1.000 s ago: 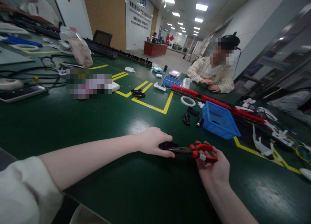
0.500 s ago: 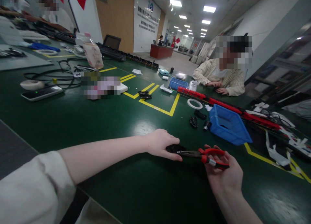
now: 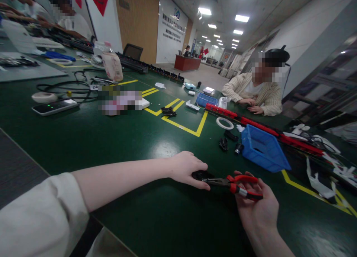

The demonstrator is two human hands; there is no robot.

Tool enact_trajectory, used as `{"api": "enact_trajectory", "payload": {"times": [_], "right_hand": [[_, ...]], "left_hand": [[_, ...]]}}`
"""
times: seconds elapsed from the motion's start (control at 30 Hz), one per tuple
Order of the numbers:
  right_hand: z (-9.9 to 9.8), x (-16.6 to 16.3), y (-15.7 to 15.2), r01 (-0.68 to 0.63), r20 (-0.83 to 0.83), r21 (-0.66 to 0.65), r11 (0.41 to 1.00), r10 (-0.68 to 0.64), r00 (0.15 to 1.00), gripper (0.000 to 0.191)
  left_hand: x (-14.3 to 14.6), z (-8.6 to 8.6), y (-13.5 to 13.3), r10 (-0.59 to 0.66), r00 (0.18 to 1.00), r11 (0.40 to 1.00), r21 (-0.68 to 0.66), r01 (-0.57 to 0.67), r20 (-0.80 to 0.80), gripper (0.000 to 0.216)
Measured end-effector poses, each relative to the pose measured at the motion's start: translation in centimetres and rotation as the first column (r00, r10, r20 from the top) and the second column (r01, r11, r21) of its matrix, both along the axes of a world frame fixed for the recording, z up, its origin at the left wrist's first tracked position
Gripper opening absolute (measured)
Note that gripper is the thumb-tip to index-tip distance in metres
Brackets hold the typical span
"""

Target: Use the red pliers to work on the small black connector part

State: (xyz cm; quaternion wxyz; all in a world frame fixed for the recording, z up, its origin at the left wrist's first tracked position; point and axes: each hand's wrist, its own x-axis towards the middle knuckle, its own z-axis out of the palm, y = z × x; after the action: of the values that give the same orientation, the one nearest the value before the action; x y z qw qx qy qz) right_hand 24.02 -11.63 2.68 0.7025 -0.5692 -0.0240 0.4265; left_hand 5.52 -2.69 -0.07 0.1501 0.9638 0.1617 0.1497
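My left hand (image 3: 187, 168) rests on the green table and pinches a small black part (image 3: 201, 175) against the surface. My right hand (image 3: 258, 208) is closed round the red handles of a pair of pliers (image 3: 234, 182). The pliers' dark jaws point left and meet the black part beside my left fingers. Both hands sit near the table's front edge, a little right of centre.
A blue bin (image 3: 263, 148) stands just beyond my hands, with small black parts (image 3: 223, 143) and a white tape ring (image 3: 224, 123) near it. A person in a striped top (image 3: 256, 95) sits across. Cables, a phone (image 3: 54, 107) and yellow floor-tape lines (image 3: 184, 127) lie left.
My hands keep the same grip on the black part and the pliers. The view has shifted, so everything sits slightly lower and further right in the picture.
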Motion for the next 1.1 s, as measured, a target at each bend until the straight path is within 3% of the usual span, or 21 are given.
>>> {"api": "enact_trajectory", "payload": {"times": [1.1], "right_hand": [[-0.23,0.76,0.23,0.015,-0.018,-0.010,1.000,-0.016,1.000,0.019]], "left_hand": [[-0.09,0.05,-0.13,-0.011,1.000,1.000,-0.016,0.011,0.001,0.043]]}}
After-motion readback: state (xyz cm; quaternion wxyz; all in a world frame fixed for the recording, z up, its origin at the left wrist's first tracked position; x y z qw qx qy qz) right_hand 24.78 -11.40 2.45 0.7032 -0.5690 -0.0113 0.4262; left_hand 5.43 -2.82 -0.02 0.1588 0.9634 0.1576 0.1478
